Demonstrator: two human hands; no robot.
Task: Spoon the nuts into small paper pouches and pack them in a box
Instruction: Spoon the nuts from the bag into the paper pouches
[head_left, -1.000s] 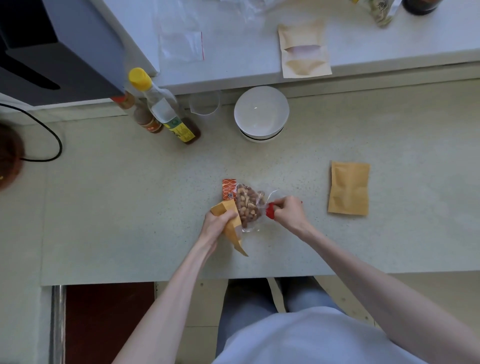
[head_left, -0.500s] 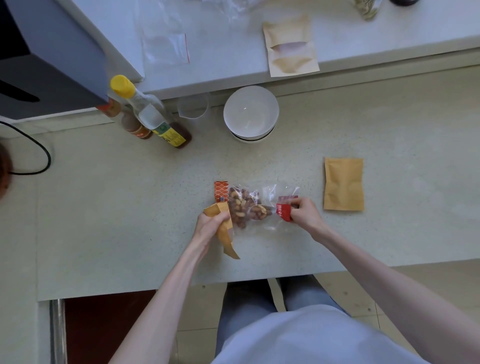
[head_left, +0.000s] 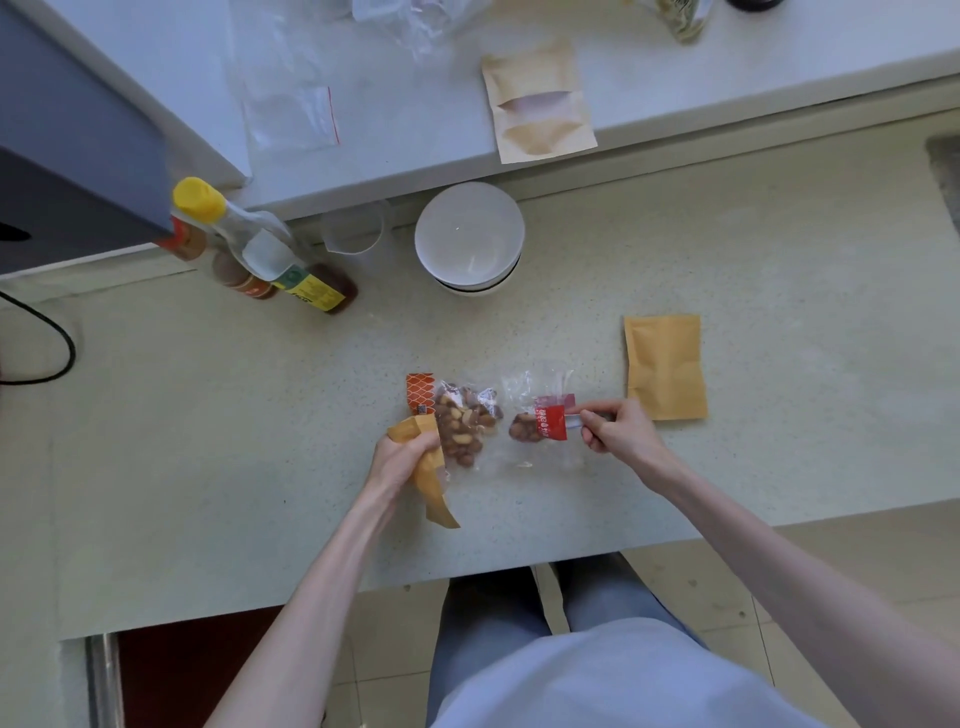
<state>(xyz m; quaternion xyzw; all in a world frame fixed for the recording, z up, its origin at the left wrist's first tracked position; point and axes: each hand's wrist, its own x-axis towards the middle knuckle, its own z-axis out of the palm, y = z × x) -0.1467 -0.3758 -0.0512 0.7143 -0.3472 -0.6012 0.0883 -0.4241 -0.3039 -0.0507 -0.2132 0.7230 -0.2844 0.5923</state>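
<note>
Both hands are busy over the bench (head_left: 779, 441) in the head view. Left hand (head_left: 402, 460) is clenched around a small paper pouch (head_left: 434, 483), its upper part bunched in the fist and its lower end hanging free toward the bench edge. Right hand (head_left: 618, 431) pinches what looks like a spoon handle; the red strip (head_left: 550, 422) of a clear plastic nut bag (head_left: 493, 415) hides the bowl end.

That bag lies on the bench between the hands, nuts (head_left: 462, 423) heaped at its left end and a few by the red strip. It looks light, limp and slippery, so I judge the stiffer printed ends the best hold. Loose nuts will likely roll.

A flat pouch (head_left: 665, 366) lies right of the hand, another (head_left: 537, 101) sits on the raised ledge. The white bowl (head_left: 470, 236) seems empty. No box shows.
</note>
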